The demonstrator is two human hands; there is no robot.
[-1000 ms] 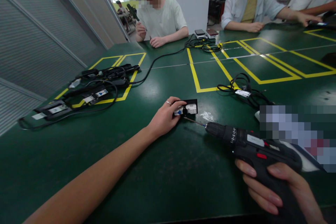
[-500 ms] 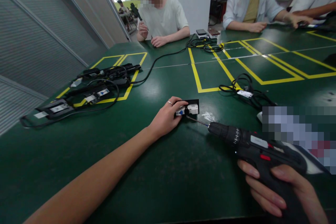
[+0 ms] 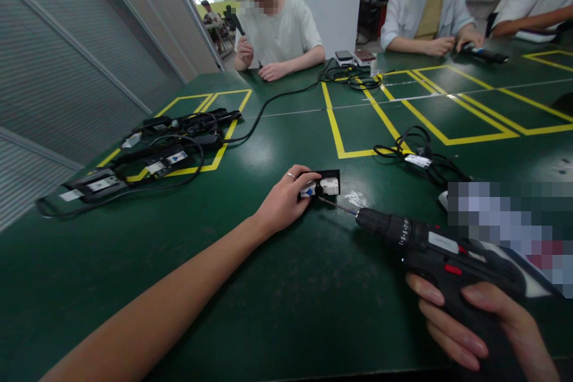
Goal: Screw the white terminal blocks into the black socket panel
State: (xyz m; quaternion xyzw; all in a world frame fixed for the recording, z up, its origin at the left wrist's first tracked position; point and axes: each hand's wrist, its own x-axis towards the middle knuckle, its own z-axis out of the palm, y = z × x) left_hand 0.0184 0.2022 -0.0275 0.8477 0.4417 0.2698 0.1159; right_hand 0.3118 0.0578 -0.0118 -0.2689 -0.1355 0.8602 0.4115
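Observation:
My left hand (image 3: pixel 283 203) reaches across the green table (image 3: pixel 277 310) and grips the left end of a small black socket part (image 3: pixel 323 184) with white and blue pieces on it. A ring sits on one finger. My right hand (image 3: pixel 474 328) is wrapped round the handle of a black cordless screwdriver (image 3: pixel 430 248) with a red button. Its thin bit points left and its tip sits at the part's lower edge, just right of my left thumb.
Several black power strips with cables (image 3: pixel 147 158) lie in a yellow-taped box at the left. A coiled black cable (image 3: pixel 418 155) lies to the right. Two people sit at the far side; another person's arm rests at the top right. Yellow tape lines mark the table.
The screwdriver bit has come closer to the black part and now rests at its edge. The person at the far right drew their hands in toward themselves.

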